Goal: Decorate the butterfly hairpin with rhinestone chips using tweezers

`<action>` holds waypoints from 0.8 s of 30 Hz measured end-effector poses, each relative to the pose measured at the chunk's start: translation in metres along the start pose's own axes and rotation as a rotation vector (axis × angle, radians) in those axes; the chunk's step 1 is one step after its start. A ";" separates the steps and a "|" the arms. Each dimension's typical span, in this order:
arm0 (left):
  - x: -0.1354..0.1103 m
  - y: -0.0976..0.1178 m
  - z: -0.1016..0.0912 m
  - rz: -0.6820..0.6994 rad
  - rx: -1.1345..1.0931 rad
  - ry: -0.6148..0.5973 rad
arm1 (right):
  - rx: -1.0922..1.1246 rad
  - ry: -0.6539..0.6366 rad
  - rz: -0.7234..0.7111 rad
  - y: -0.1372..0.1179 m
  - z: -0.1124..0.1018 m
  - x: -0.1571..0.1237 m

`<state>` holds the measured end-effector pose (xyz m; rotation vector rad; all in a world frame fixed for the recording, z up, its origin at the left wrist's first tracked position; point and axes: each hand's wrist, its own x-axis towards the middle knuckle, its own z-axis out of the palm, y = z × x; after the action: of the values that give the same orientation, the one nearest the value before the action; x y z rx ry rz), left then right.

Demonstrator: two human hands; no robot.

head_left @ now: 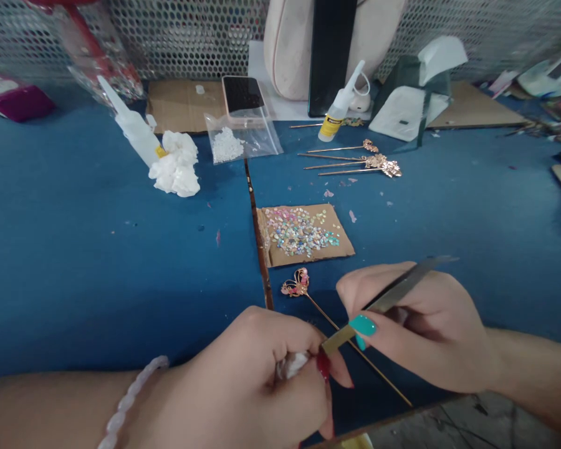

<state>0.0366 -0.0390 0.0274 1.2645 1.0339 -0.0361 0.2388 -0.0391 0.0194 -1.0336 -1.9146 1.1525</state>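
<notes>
My right hand (416, 324) is closed around a pair of metal tweezers (393, 293). The thin end of the tweezers points up and to the right, and the wider end reaches the fingertips of my left hand (257, 380). That hand is closed, with a crumpled white tissue (292, 365) showing between its fingers. Under and between both hands lies a gold hairpin (297, 284) with a butterfly-shaped head set with pink pieces. Part of its long stem is hidden by my hands. Just beyond sits a cardboard piece (343, 249) covered in small coloured stones.
Several gold hairpins (376, 163) lie farther back. A glue bottle (334, 118) stands behind them; another bottle (138, 134) leans on white wadding (175, 165). A bag of white beads (229, 144), a phone (243, 96) and a tissue box (402, 106) line the back.
</notes>
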 end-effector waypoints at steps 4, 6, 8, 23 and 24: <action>0.000 -0.003 -0.002 0.026 0.032 -0.053 | -0.004 -0.006 0.000 -0.001 0.000 0.001; 0.000 -0.007 -0.003 0.045 0.055 -0.068 | -0.011 -0.011 -0.007 -0.001 0.000 0.001; 0.000 -0.009 -0.003 0.036 0.086 -0.054 | -0.017 -0.012 -0.018 -0.001 -0.001 0.002; 0.001 -0.006 -0.003 0.051 0.105 -0.030 | -0.040 -0.021 -0.014 -0.002 -0.001 0.001; 0.001 -0.005 -0.003 0.051 0.107 -0.041 | -0.042 -0.019 -0.015 -0.001 -0.001 0.001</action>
<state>0.0328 -0.0375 0.0230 1.3812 0.9744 -0.0791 0.2383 -0.0381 0.0212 -1.0326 -1.9654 1.1223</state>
